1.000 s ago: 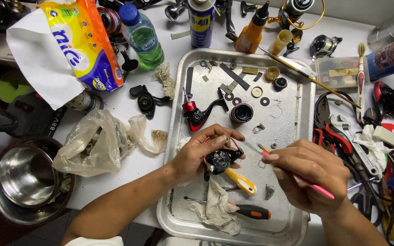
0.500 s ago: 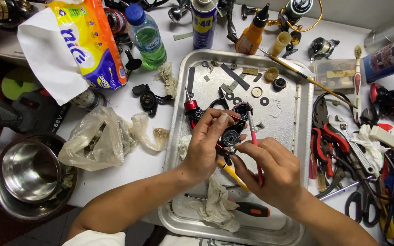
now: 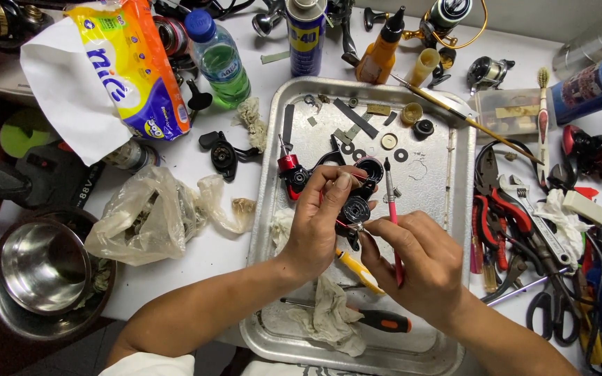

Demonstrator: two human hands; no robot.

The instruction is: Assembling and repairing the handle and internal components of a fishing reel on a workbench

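Note:
My left hand grips a small black round reel part above the metal tray. My right hand pinches the same part from the right and holds a thin pink-handled brush upright, bristles pointing away from me. A red and black reel body lies on the tray just left of my fingers. Under my hands lie a yellow-handled tool, an orange and black screwdriver and a dirty rag. Small washers and strips are scattered at the tray's far end.
Left of the tray are a crumpled plastic bag, a steel bowl, a tissue pack and a green bottle. A spray can and orange bottle stand behind. Pliers and scissors crowd the right side.
Both hands lifted the black part off the tray floor and moved farther from me. The brush turned from slanting sideways to standing upright beside the part.

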